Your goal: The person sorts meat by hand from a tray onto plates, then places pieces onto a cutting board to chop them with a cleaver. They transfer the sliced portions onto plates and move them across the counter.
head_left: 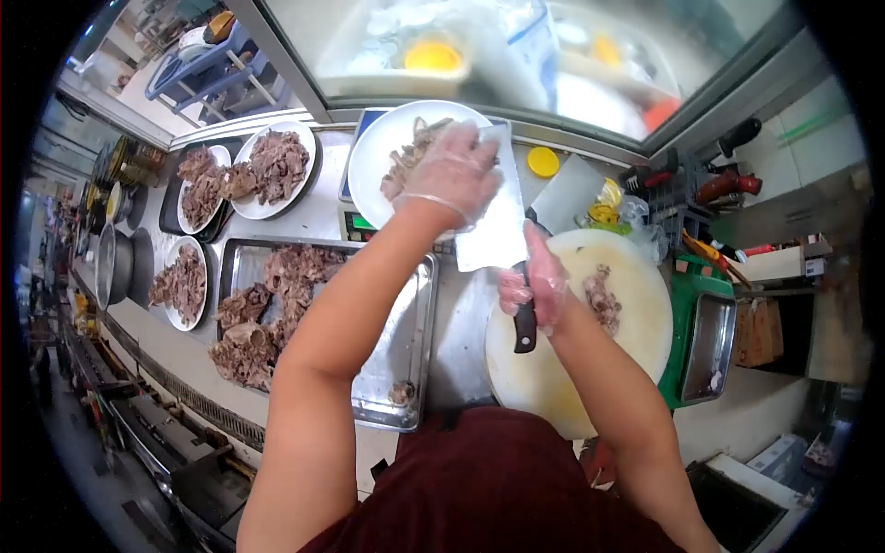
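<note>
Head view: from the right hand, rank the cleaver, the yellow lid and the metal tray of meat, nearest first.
1. cleaver: its handle is gripped in the right hand.
2. yellow lid: on the counter beyond the hand, by the glass case.
3. metal tray: to the left, its meat piled at the far-left end.

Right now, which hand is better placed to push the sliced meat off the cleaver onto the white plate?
The left hand: it already rests over the cleaver blade at the white plate. The right hand is busy gripping the handle.
</note>
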`<state>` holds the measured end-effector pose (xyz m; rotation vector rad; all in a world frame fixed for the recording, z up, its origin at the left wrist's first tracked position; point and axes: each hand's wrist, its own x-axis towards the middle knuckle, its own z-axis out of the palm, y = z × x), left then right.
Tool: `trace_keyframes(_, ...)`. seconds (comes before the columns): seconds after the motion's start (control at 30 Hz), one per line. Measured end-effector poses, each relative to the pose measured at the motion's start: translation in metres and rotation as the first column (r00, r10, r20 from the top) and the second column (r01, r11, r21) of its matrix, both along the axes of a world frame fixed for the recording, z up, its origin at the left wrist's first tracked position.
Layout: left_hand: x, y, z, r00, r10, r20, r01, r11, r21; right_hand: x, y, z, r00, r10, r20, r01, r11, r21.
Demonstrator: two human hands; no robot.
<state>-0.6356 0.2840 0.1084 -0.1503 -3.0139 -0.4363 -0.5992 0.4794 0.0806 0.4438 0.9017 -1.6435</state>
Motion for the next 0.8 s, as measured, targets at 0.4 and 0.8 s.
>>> trace_keyframes(0.4,0.003,-0.070,-0.049,0.995,0.099,-0.006,-0.097,0.984,0.152,0.020,0.063,0.004,0.978,-0.160,-0.130,0.192,0.935,0.297)
trace_keyframes(0.8,0.035,-0.058,-0.071,0.748,0.496,-0.441,-0.055,0.709,0.703,0.107,0.178,0.005,0.912,-0.246,-0.327,0.374,0.827,0.420)
